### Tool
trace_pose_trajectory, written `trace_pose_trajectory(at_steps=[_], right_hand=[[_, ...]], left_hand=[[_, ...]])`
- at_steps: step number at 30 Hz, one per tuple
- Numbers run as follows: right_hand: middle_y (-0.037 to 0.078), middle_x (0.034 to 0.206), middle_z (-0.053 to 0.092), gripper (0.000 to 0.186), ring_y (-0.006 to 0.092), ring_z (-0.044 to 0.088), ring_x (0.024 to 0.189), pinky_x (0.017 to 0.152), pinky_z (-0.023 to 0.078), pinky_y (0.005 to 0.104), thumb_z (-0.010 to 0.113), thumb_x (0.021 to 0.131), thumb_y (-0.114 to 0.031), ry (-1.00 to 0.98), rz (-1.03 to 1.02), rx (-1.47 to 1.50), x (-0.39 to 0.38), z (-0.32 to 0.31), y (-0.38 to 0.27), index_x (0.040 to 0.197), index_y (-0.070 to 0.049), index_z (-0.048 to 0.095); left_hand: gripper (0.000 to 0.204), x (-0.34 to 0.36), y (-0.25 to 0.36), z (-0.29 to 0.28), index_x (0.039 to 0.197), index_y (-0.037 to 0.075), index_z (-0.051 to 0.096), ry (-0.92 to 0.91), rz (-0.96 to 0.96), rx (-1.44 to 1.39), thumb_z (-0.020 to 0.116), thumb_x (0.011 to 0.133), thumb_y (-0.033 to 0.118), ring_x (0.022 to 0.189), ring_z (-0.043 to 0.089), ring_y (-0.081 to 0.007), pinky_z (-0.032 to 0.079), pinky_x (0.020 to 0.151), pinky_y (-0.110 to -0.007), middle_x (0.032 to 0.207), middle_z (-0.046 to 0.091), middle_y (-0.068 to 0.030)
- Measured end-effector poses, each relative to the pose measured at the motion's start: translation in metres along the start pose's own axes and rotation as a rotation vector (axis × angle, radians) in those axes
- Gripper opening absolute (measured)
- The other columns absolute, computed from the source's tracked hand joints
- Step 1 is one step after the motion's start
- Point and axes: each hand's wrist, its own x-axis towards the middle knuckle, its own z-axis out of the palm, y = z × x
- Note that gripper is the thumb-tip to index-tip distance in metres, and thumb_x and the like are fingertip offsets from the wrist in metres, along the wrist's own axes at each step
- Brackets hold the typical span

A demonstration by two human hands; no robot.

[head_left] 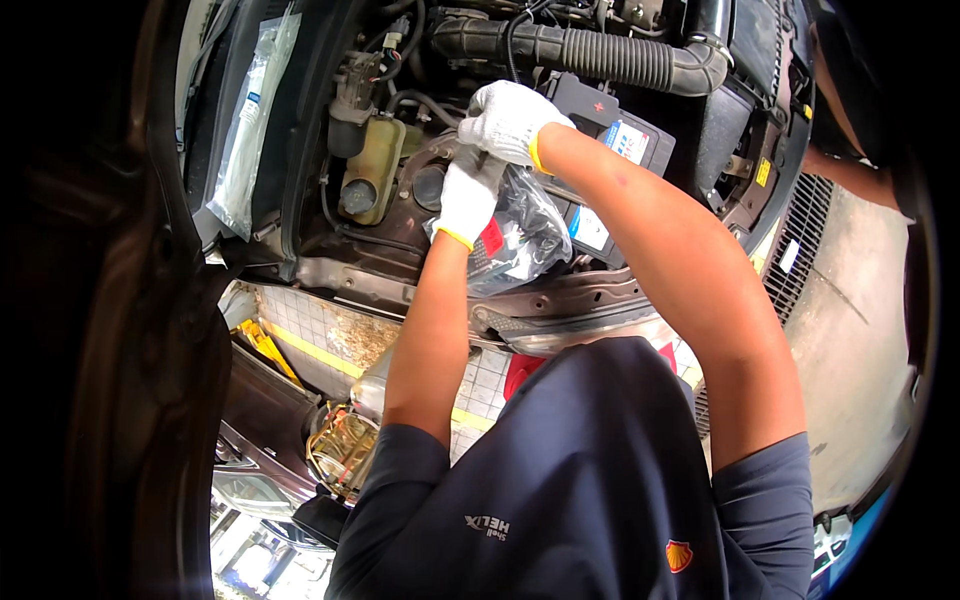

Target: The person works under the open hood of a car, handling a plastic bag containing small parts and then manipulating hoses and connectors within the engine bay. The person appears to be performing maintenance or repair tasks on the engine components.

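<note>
Leaning over an open engine bay (345,275), with two white-gloved hands brought together at the middle: right hand (512,122) on the far side, fingers curled down against the left hand (468,190), likewise with fingers bent inward. Cannot tell, with fingertips covered, about anything pinched there. Just near and right of both, a crumpled clear plastic bag (530,235) with a red patch (492,237), beside the near rim (595,299). To the right, a dark battery (575,95); to the left, a yellowed reservoir (385,150); farther off, a ribbed black hose (620,58).
</note>
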Motion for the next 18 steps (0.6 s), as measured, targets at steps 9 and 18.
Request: trace_pose_trajectory(at_steps=[9, 18], right_hand=[[0.022, 0.114, 0.077, 0.043, 0.0372, 0.074, 0.109, 0.098, 0.056, 0.0423, 0.068, 0.09, -0.036, 0.035, -0.019, 0.108, -0.015, -0.01, 0.035, 0.116, -0.003, 0.077], [0.024, 0.124, 0.074, 0.04, 0.0401, 0.071, 0.117, 0.102, 0.055, 0.0449, 0.061, 0.096, -0.034, 0.018, 0.044, 0.152, 0.011, 0.018, 0.037, 0.119, -0.004, 0.075]], left_hand=[[0.042, 0.002, 0.047, -0.011, 0.126, 0.002, 0.073, -0.151, -0.4, -0.101, 0.071, 0.102, 0.036, 0.105, 0.071, -0.0266, 0.052, 0.097, -0.038, 0.116, 0.078, -0.0157], [0.035, 0.009, 0.035, -0.027, 0.119, -0.002, 0.076, -0.193, -0.357, 0.132, 0.073, 0.099, 0.027, 0.088, 0.068, -0.0207, 0.053, 0.085, -0.035, 0.104, 0.078, -0.0134]])
